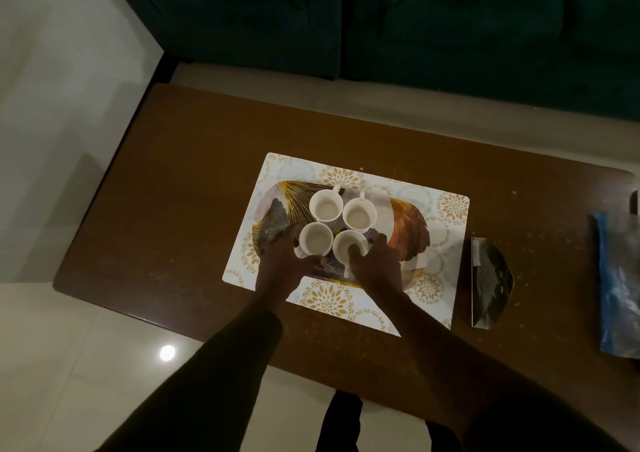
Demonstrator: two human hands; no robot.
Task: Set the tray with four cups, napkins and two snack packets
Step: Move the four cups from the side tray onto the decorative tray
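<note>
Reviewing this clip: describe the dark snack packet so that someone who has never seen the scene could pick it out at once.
Start at the brown table and find the patterned placemat under the tray. Just off the placemat's right edge lies the dark snack packet, flat on bare wood. Unlike the blue packet at the table's far right, it is blackish and glossy with a pointed side.

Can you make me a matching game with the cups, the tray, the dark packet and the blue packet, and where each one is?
Things:
1. cups
2. tray
3. dark packet
4. blue packet

Places:
A. at the far right edge of the table
B. on the patterned mat
C. on the tray, in a cluster of four
D. on the table just right of the mat

Pairs: 1-C, 2-B, 3-D, 4-A
</note>
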